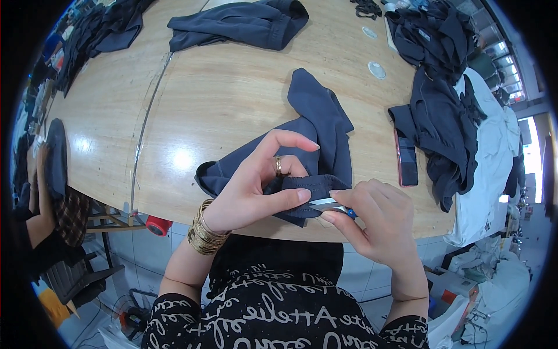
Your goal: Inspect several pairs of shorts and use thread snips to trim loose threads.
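Dark navy garment (317,125) spread on the near part of the wooden table (221,99), its thick hem pulled up over the near table edge. Pinched at that hem by the left hand (250,186), thumb and fingers closed on the fabric, forefinger arched above, a ring on one finger and gold bangles (204,232) at the wrist. Just beside it, right hand (381,224) clamped on a small metal thread snipper (331,205) with a blue handle, blades touching the hem; blades open or shut cannot be told.

Plenty of bare wood left of and beyond the garment, crossed by a thin curved seam line (148,116). Crowded along the right edge: a heap of dark clothes (442,104) over a white cloth (494,151), and a flat dark phone with a reddish rim (406,160) lying near the table's right edge, well apart from the hands. Another folded dark piece (244,24) at the far side, more dark fabric (104,29) at the far left corner. Two small pale round discs (376,70) between the far piece and the heap.

Below the near edge, a red spool-like cylinder (158,225) under the tabletop. Another person's arm (43,198) at the left rim.
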The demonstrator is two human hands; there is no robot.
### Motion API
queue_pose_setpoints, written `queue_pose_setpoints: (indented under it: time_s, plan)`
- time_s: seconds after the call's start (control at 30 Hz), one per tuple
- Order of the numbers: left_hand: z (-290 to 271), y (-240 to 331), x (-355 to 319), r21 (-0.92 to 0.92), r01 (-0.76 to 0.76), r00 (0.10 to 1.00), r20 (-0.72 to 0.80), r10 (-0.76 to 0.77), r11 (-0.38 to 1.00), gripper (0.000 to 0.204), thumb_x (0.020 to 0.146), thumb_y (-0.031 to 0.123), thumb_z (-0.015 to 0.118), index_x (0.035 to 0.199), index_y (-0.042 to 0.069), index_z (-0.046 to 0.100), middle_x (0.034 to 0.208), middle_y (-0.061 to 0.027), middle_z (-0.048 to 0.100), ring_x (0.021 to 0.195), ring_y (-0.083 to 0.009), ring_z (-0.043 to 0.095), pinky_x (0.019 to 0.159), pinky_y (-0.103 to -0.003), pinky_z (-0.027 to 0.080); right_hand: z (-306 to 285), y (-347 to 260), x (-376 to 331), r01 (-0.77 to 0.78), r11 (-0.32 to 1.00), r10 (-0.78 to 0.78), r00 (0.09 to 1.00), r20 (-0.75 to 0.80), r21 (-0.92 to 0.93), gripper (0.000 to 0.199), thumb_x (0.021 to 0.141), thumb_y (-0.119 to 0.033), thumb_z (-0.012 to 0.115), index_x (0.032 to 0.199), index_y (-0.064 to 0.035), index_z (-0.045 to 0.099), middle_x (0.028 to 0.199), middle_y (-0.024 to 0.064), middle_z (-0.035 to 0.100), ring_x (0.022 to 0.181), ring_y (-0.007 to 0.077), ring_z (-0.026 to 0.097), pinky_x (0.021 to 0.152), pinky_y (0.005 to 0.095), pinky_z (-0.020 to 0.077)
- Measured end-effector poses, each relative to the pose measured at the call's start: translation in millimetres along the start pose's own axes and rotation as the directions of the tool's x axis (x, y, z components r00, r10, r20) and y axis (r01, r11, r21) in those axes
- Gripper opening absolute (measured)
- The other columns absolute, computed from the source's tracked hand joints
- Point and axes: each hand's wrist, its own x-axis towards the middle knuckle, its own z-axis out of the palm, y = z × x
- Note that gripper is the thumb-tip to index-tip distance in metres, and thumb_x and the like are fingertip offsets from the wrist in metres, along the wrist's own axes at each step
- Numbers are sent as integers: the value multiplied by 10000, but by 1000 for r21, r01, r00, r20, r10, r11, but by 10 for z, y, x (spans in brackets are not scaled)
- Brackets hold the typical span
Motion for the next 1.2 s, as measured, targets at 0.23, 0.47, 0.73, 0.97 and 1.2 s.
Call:
queue_pose_setpoints:
  time_s: [0.23, 0.47, 0.73, 0.97, 1.2]
  plan:
    - [18, 41, 16, -20, 26, 1000, 11, -26, 999, 479, 834, -27, 600, 1248, 45, 370, 822, 6, 551, 786, -36, 516, 742, -195, 396, -51, -26, 19, 3, 1000, -2, 999, 47, -28, 215, 743, -229, 722, 837, -76, 604, 696, 26, 556, 603, 183, 549, 522, 294, 411]
    - [34, 45, 27, 12, 30, 1000, 1, -30, 999, 459, 832, -26, 604, 1229, 45, 383, 813, 9, 547, 773, -35, 514, 734, -194, 397, -33, -3, 16, 36, 996, -32, 998, 53, -79, 183, 787, -256, 677, 799, -111, 565, 675, 2, 468, 591, 155, 506, 513, 287, 399]
    - [32, 46, 15, 9, 37, 999, -13, -37, 999, 446, 833, -23, 611, 1216, 45, 392, 789, 12, 550, 752, -33, 509, 711, -185, 390, -14, 9, 10, 29, 997, -28, 1000, 15, -76, 180, 781, -244, 685, 786, -109, 566, 685, 1, 494, 586, 152, 514, 512, 280, 398]
    - [35, 40, 24, 31, 21, 1000, -4, -20, 999, 435, 831, -27, 613, 1202, 47, 399, 778, 19, 546, 741, -28, 503, 697, -180, 385, -22, -20, 23, 64, 991, -59, 997, 50, -114, 168, 776, -232, 688, 794, -110, 573, 680, -2, 490, 582, 148, 513, 509, 278, 394]
    - [31, 50, 20, 17, 34, 998, -46, -33, 999, 422, 823, -39, 610, 1182, 46, 405, 760, 11, 551, 721, -27, 515, 679, -172, 393, -38, -24, 6, 9, 996, -8, 1000, 16, -84, 170, 777, -239, 685, 793, -111, 575, 674, -3, 487, 587, 151, 511, 509, 278, 397]
